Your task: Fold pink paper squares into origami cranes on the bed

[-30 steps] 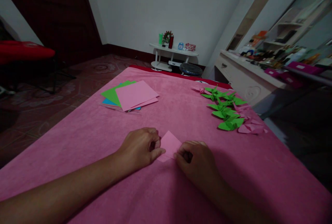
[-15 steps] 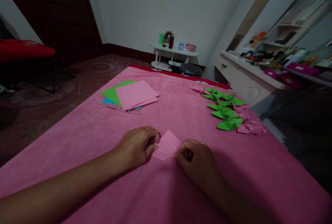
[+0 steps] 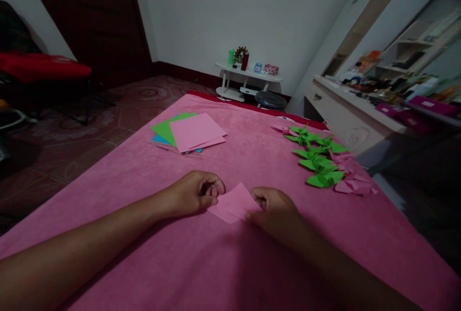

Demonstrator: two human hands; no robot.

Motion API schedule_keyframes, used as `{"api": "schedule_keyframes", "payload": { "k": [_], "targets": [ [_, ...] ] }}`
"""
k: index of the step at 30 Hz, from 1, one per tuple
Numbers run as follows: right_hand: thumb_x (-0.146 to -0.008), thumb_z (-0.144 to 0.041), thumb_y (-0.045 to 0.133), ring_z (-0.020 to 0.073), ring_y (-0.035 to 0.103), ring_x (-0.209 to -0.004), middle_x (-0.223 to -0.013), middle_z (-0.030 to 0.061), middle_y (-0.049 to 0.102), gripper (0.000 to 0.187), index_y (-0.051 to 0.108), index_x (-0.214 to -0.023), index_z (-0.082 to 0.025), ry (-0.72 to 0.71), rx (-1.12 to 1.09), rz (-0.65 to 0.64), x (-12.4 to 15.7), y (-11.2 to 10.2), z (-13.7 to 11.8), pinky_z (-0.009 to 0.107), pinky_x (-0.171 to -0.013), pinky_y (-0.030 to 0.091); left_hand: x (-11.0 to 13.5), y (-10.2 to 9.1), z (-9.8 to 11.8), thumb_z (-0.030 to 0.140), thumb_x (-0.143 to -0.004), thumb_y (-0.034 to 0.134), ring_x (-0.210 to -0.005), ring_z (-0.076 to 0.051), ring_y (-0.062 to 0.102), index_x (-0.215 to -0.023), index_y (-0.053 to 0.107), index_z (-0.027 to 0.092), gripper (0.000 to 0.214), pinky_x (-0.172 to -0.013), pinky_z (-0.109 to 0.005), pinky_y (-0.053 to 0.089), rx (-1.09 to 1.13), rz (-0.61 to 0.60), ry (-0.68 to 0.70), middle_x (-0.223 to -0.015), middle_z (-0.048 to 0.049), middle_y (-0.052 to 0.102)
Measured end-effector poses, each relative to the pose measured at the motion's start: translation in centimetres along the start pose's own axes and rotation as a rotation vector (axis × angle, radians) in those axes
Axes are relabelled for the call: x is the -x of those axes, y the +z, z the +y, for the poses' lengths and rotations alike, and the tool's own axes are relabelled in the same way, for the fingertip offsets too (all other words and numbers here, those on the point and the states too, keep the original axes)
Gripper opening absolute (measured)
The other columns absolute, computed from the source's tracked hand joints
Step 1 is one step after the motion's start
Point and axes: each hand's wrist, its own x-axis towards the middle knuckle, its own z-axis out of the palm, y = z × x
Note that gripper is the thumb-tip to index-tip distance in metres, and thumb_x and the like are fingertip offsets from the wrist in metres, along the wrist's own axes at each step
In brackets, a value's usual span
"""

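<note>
A small folded sheet of pink origami paper [image 3: 236, 204] lies between my hands, one corner pointing away from me. My left hand [image 3: 201, 191] pinches its left corner between thumb and curled fingers. On the opposite side, my right hand [image 3: 274, 210] is closed on the right edge, thumb on top. A crease line runs across the paper's lower part. Further off to the left is a fanned stack of square paper, with a pink sheet [image 3: 198, 131] on top and a green sheet [image 3: 163, 130] under it. Folded green paper cranes [image 3: 317, 162] and pink paper cranes [image 3: 355, 184] cluster at the right.
A pink cloth [image 3: 151, 253] covers the surface under my hands. Beyond its far edge stands a low white shelf [image 3: 248, 72] with small items. A cluttered white dresser [image 3: 345, 114] is at the right, a red chair [image 3: 43, 67] at the left.
Both hands keep hold of the pink paper. Its lower part now shows wider between them, and my right hand has shifted slightly right. The whole view has swung a little to the left.
</note>
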Motion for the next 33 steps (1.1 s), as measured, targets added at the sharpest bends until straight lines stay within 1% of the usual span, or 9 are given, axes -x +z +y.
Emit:
{"api": "schedule_keyframes", "payload": {
  "k": [3,6,9,14,17,21,25,29,33],
  "targets": [
    [-0.059,-0.018,0.059,0.0095,0.038,-0.049,-0.052,-0.0052,0.044,0.010,0.050,-0.055,-0.018,-0.001,-0.226,-0.073,-0.5,-0.4,0.3,0.023,-0.046,0.020,-0.1,-0.1,-0.2,0.020,-0.073,0.062,-0.060,-0.007,0.042,-0.091,0.060,0.010,0.021,-0.054,-0.019,0.034,0.145,0.002,0.027,-0.070,0.0013,0.051],
    [-0.061,-0.028,0.064,0.0093,0.037,-0.048,-0.051,-0.0049,0.045,0.020,0.047,-0.056,-0.018,0.041,-0.608,-0.081,-1.1,-0.8,0.4,0.023,-0.046,0.022,-0.3,-0.1,-0.1,0.027,-0.078,0.061,-0.072,-0.011,0.052,-0.095,0.060,0.010,0.024,-0.067,-0.024,0.041,0.305,0.205,0.036,-0.082,-0.0045,0.060],
    [-0.063,-0.030,0.068,0.0108,0.043,-0.051,-0.055,-0.0020,0.053,0.022,0.052,-0.059,-0.016,0.048,-0.905,0.031,-1.6,-0.4,0.1,0.024,-0.051,0.029,-0.5,0.3,0.4,0.033,-0.078,0.062,-0.085,-0.015,0.057,-0.105,0.056,0.011,0.035,-0.078,-0.030,0.044,0.496,0.356,0.017,-0.098,-0.0093,0.062],
    [-0.064,-0.032,0.073,0.0144,0.049,-0.057,-0.057,-0.0007,0.058,0.019,0.063,-0.069,-0.016,0.022,-1.157,0.204,-1.5,2.1,-0.8,0.028,-0.061,0.038,-0.3,0.9,1.0,0.028,-0.066,0.076,-0.105,-0.022,0.054,-0.124,0.046,0.017,0.066,-0.088,-0.037,0.045,0.689,0.524,0.071,-0.120,-0.0140,0.054],
    [-0.065,-0.030,0.074,0.0162,0.053,-0.061,-0.056,-0.0011,0.058,0.018,0.067,-0.074,-0.017,0.027,-1.227,0.258,-1.2,3.1,-1.3,0.030,-0.066,0.041,0.0,1.2,1.4,0.023,-0.064,0.077,-0.105,-0.024,0.056,-0.125,0.047,0.018,0.068,-0.089,-0.039,0.045,0.844,0.423,0.122,-0.120,-0.0149,0.056],
    [-0.065,-0.029,0.075,0.0193,0.057,-0.068,-0.059,0.0010,0.060,0.018,0.069,-0.076,-0.016,0.029,-1.231,0.275,-0.9,3.5,-1.5,0.031,-0.068,0.043,0.0,1.6,1.7,0.022,-0.071,0.071,-0.092,-0.023,0.062,-0.105,0.062,0.008,0.037,-0.090,-0.039,0.044,0.921,0.209,0.145,-0.102,-0.0149,0.065],
    [-0.062,-0.031,0.076,0.0212,0.059,-0.071,-0.068,0.0047,0.066,0.021,0.069,-0.075,-0.015,0.041,-1.196,0.259,-0.7,3.6,-1.7,0.031,-0.067,0.045,-0.3,2.0,1.4,0.023,-0.074,0.068,-0.079,-0.018,0.063,-0.094,0.066,0.007,0.026,-0.081,-0.034,0.047,0.916,0.251,0.110,-0.090,-0.0126,0.068],
    [-0.065,-0.032,0.074,0.0208,0.060,-0.072,-0.082,0.0072,0.070,0.030,0.070,-0.088,-0.014,0.025,-1.139,0.178,-0.6,3.5,-2.3,0.030,-0.065,0.046,-0.2,1.9,1.0,0.024,-0.073,0.070,-0.066,-0.013,0.060,-0.087,0.066,0.007,0.023,-0.063,-0.025,0.046,0.864,0.310,0.055,-0.080,-0.0097,0.068],
    [-0.067,-0.033,0.072,0.0220,0.062,-0.079,-0.086,0.0074,0.071,0.029,0.071,-0.089,-0.015,0.015,-1.118,0.143,-0.4,3.4,-2.4,0.030,-0.071,0.047,-0.1,1.8,0.9,0.027,-0.073,0.069,-0.061,-0.010,0.058,-0.083,0.067,0.007,0.022,-0.058,-0.022,0.046,0.821,0.289,0.038,-0.076,-0.0079,0.066]
  ]
}}
